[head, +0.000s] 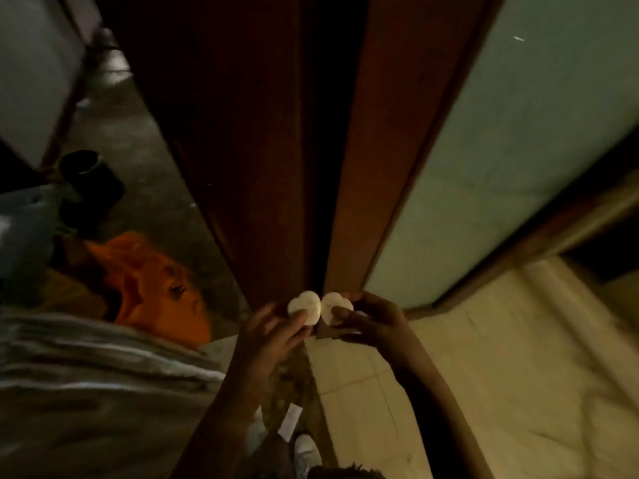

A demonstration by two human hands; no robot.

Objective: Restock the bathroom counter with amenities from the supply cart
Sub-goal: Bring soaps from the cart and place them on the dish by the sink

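My left hand (273, 335) pinches a small round cream soap (305, 305) between thumb and fingers. My right hand (371, 323) pinches a second round cream soap (334, 305) just to the right of the first. The two soaps sit side by side, almost touching, in front of the brown wooden door frame (366, 167). Both forearms reach up from the bottom of the view.
A frosted glass door panel (501, 167) stands to the right of the frame. Pale tiled floor (484, 375) spreads at lower right. An orange cloth (152, 285), a dark round container (90, 184) and folded grey-striped fabric (86, 375) lie at left. My white shoe (306, 451) shows below.
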